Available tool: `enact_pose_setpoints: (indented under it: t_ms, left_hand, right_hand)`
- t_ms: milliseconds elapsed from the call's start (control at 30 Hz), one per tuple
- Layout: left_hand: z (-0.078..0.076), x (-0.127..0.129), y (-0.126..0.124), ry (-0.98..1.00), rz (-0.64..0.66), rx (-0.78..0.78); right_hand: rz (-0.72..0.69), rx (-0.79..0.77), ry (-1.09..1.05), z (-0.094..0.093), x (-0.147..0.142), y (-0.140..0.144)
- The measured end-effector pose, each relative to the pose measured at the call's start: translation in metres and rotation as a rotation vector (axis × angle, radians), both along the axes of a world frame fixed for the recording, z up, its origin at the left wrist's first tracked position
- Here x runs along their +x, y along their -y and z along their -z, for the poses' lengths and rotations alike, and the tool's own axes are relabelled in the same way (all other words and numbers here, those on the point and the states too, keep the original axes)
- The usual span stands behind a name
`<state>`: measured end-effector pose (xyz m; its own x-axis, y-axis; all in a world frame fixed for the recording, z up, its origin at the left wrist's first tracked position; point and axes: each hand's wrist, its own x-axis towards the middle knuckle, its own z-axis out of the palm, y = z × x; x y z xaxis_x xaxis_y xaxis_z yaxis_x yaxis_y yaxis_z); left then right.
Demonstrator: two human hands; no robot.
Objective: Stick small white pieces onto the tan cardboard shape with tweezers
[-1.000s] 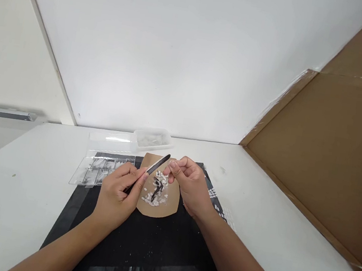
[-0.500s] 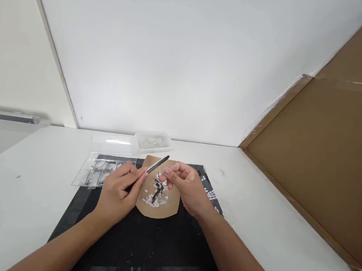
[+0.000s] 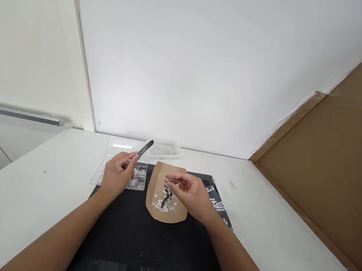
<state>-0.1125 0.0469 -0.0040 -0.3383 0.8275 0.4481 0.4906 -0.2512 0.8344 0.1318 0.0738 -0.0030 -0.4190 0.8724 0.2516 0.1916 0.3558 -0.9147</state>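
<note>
Left hand [image 3: 119, 174] grips nail file [image 3: 140, 151] tilted up — right hand [image 3: 189, 192] pinching

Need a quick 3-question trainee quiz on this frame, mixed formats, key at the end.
1. True or false: the left hand holds the dark slim tool in its grip.
2. What do the small white pieces lie on? A) the clear compartment box B) the brown paper sheet C) the bare white table
3. Fill in: the brown paper sheet rests on a ___ mat.

Key: 1 true; 2 B; 3 black. The right hand hovers over the paper, fingers pinched.
</note>
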Motion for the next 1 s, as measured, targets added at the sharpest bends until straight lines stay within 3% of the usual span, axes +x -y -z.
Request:
enact_pose_setpoints:
  t_ms: [100, 200, 467, 700, 1000]
  left_hand:
    - [0.003, 0.0, -0.002, 0.069, 0.057, -0.05]
    - [0.004, -0.001, -0.003, 0.1, 0.031, -0.069]
    - [0.005, -0.007, -0.005, 0.025, -0.071, -0.045]
    - [0.01, -0.005, -0.005, -0.075, -0.074, -0.062]
    - [0.013, -0.006, -0.008, -0.1, -0.097, -0.065]
  right_hand:
    - [0.032, 0.045, 0.036, 0.002, 0.001, -0.003]
    - [0.058, 0.059, 0.057, 0.005, 0.002, -0.005]
    - [-0.046, 0.047, 0.118, 0.005, 0.0, -0.001]
    - [0.086, 0.188, 0.18, 0.001, 0.006, -0.005]
    - [0.045, 0.183, 0.164, 0.008, 0.006, -0.01]
